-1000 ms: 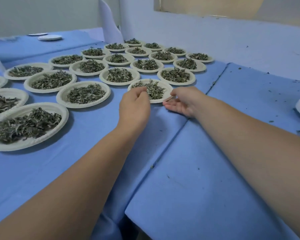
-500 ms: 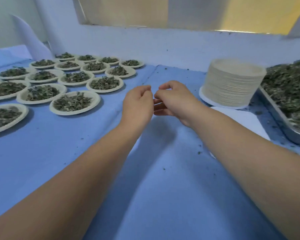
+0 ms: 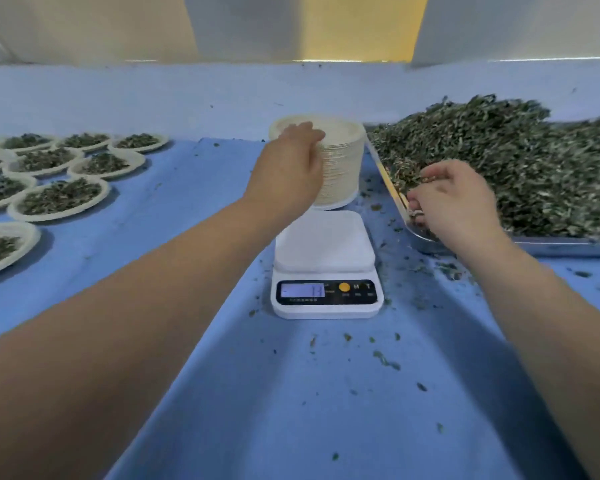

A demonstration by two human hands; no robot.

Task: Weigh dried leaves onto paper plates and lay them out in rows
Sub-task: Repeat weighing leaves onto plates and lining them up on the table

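Observation:
A tall stack of empty paper plates (image 3: 345, 157) stands behind a white digital scale (image 3: 324, 247) whose platform is bare. My left hand (image 3: 288, 168) is against the stack's left side, its fingers curled over the top rim. To the right, a metal tray (image 3: 568, 250) holds a big heap of dried leaves (image 3: 520, 161). At the heap's near left corner my right hand (image 3: 454, 199) has its fingers curled into the leaves and holds some. On the left, several filled paper plates (image 3: 61, 199) lie in rows.
A blue cloth (image 3: 257, 393) covers the table, strewn with leaf crumbs around the scale and the tray. A low blue wall (image 3: 153, 98) runs along the back edge. The scale's display is lit.
The view has swung right from the rows of filled plates to the scale. My left hand went to the plate stack and my right hand to the leaves in the tray.

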